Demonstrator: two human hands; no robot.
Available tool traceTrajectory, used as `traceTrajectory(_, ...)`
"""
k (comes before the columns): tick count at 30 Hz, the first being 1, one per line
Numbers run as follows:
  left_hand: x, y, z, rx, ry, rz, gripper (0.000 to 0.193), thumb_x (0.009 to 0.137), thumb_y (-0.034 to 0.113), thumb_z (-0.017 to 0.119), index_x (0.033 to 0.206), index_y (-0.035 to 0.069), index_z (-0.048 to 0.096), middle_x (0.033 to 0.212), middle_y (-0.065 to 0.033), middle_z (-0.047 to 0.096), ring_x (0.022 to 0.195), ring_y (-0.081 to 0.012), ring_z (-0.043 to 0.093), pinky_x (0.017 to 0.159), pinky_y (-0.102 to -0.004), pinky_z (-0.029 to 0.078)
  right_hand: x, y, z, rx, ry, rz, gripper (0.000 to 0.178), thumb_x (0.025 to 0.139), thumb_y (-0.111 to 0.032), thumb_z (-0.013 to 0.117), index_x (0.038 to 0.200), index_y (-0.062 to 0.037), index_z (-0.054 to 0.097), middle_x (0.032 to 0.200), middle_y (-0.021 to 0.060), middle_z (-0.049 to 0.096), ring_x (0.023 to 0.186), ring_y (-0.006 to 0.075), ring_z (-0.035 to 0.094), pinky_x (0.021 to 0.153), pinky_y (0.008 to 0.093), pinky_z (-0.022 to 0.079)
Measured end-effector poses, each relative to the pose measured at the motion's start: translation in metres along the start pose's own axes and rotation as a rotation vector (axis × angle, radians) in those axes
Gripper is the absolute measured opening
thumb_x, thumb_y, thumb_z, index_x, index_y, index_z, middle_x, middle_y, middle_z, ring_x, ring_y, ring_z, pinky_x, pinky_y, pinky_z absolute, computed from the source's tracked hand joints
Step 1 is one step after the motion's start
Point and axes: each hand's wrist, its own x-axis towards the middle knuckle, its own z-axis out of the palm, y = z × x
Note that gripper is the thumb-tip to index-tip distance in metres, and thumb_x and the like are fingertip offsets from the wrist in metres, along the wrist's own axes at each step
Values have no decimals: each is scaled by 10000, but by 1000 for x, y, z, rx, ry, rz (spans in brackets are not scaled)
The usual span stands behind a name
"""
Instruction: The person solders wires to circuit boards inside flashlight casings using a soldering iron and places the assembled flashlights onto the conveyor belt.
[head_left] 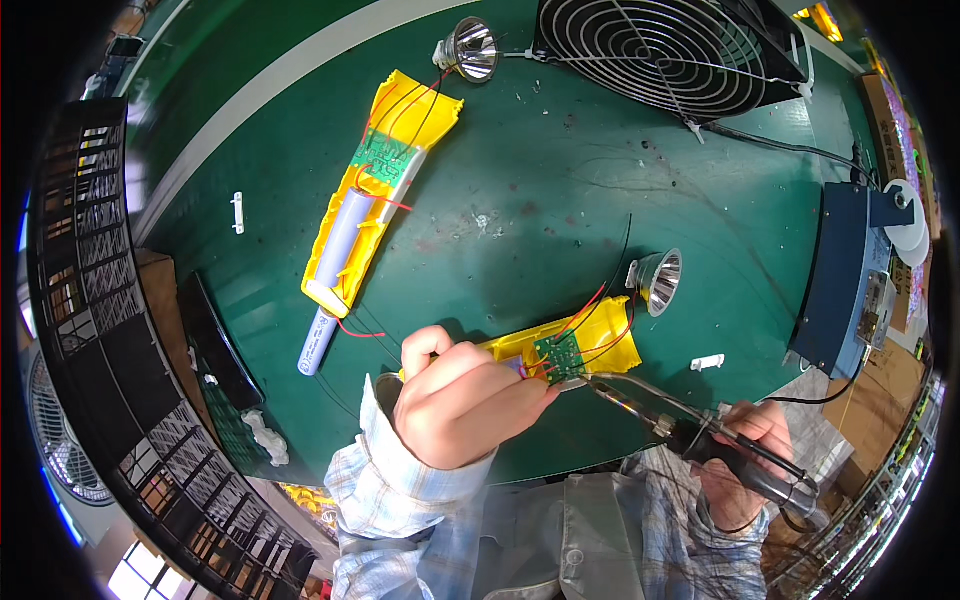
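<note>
My left hand (pixel 455 405) is closed over the near yellow flashlight housing (pixel 611 335), covering its left part, with the fingertips by the small green circuit board (pixel 558 358) in it. Red and black wires run from that board toward a reflector lamp (pixel 661 282) beyond the housing's right end. In my right hand (pixel 745 455) is a soldering iron (pixel 740 466), its thin metal guide tube running along the shaft. The iron's tip points left and reaches the board's lower right edge; whether it touches is too small to tell.
Farther left lies another yellow half-housing (pixel 425 105) with a board, a purple battery cell (pixel 342 238) and a reflector lamp (pixel 472 50). A loose cell (pixel 318 342) lies below it. A caged fan (pixel 670 60) stands at the back; a blue machine with a solder spool (pixel 835 285) is at right.
</note>
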Motion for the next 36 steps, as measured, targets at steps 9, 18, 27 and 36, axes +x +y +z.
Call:
traceTrajectory(9,0,1,-2,-26,-8,1,206,463,160,750,652,171,668,622,82,515,562,-87,453,611,-280,299,0,1,-5,-39,-35,41,271,632,33,678,801,-4,470,781,103,529,649,115,496,569,227,401)
traceTrajectory(18,1,1,-3,-27,-30,-17,177,503,185,743,652,171,648,622,89,531,581,-84,455,615,-282,298,2,6,2,37,-6,-61,307,610,12,719,812,-4,489,751,124,555,620,126,509,545,238,410)
traceTrajectory(27,-2,4,-1,10,-50,-52,162,510,198,739,645,188,650,638,100,538,600,-83,450,650,-278,306,1,13,12,-178,21,-312,259,612,-66,734,735,15,521,709,102,517,622,171,492,549,265,391)
traceTrajectory(36,-3,3,1,3,-1,-24,169,475,178,744,610,172,644,646,88,514,588,-86,459,645,-277,309,-2,23,2,-268,-18,-408,280,628,-51,739,745,-22,486,650,110,545,538,135,485,477,219,358)
